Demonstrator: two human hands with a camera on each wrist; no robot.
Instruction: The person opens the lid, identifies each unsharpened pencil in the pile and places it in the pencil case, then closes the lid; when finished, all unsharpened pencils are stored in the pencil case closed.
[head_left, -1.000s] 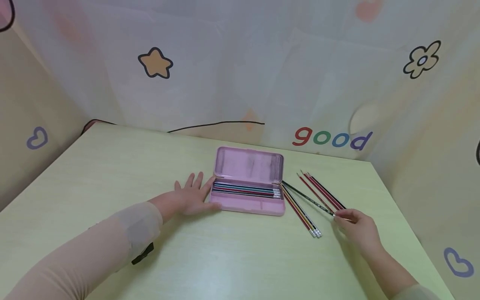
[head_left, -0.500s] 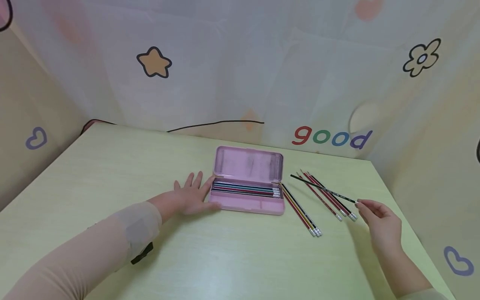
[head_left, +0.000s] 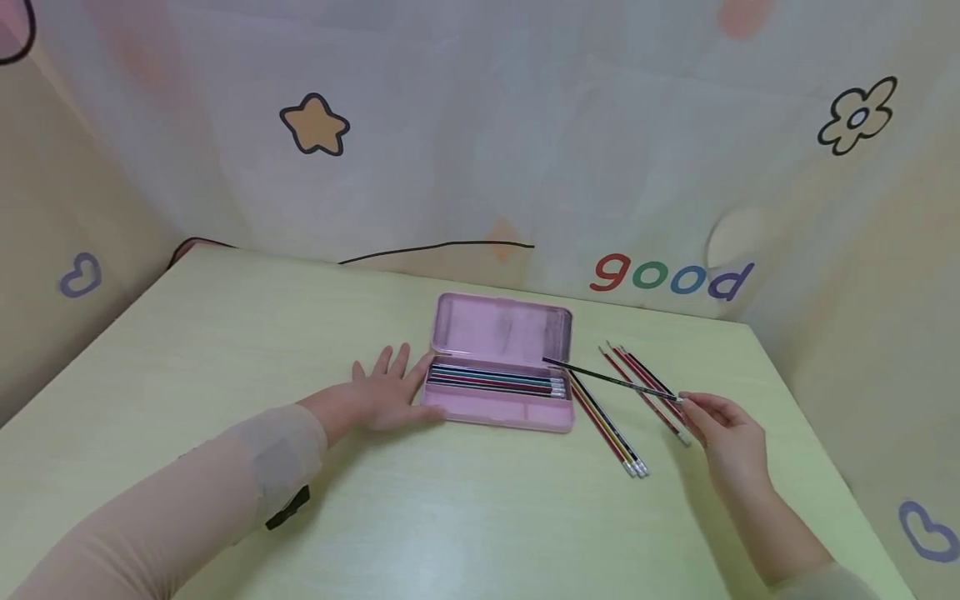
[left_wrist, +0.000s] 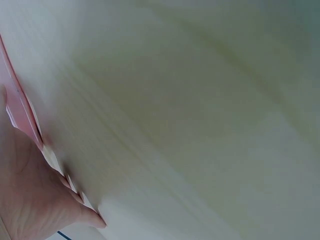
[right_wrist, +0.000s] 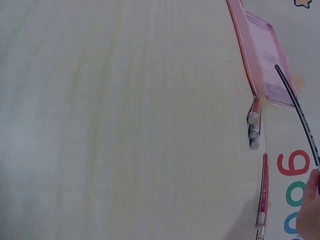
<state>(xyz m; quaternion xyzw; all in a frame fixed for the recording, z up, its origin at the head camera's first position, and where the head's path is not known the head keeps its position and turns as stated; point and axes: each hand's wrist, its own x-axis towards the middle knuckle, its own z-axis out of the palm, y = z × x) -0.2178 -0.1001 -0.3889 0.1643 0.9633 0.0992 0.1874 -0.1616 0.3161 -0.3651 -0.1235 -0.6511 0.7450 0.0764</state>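
A pink pencil case [head_left: 472, 410] lies with its lid up at the middle of the table; several pencils [head_left: 491, 379] rest side by side in its rear compartment. My left hand [head_left: 386, 400] is spread flat on the table, fingers straight, touching the left side of the case. Between thumb and fingertips my right hand [head_left: 731, 437] pinches a dark pencil [head_left: 607, 377] by its eraser end. That pencil is raised and points left, its far end over the right side of the case. In the right wrist view, the dark pencil [right_wrist: 299, 110] shows above the table.
Just right of the case lie 3 pencils [head_left: 609, 425] in red, yellow and black, erasers toward me. Farther right is a second group of red and black pencils [head_left: 648, 392], partly hidden by my right hand. A printed curtain [head_left: 465, 150] stands behind the table's back edge.
My right hand drew the dark pencil up from the table and to the right, then brought it back left toward the case. My left hand stays in place.
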